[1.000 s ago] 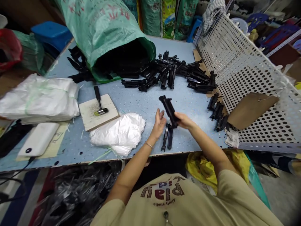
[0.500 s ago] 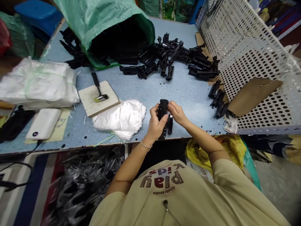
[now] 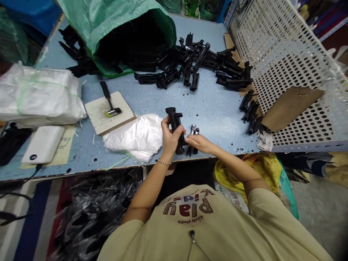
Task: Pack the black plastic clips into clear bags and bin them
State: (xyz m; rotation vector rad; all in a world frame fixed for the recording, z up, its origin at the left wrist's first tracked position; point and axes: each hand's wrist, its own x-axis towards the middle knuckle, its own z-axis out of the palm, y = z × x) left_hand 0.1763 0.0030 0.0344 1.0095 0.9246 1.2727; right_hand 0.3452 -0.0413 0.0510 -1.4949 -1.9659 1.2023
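Observation:
My left hand (image 3: 172,139) is wrapped round a long black plastic part (image 3: 171,113), which stands tilted over the front of the table with a short peg jutting from its upper right side. My right hand (image 3: 199,143) is closed, its fingertips at the lower right side of that part; what they pinch is hidden. Just behind the right fingers another black part (image 3: 193,131) with a forked end lies on the table, partly covered by the hand. Left of my left hand lies a stack of thin white plastic bags (image 3: 136,136).
A hammer (image 3: 110,99) rests on a wooden board (image 3: 119,125). Behind, a green sack (image 3: 114,21) opens onto a heap of black parts (image 3: 201,59). A white perforated panel (image 3: 282,69) bounds the right, with several parts (image 3: 250,110) beside it. A white power bank (image 3: 43,145) lies left.
The black part has moved left with my left hand and turned to a tilt, uncovering the forked part on the table. My right hand has come down from its upper end to its lower side.

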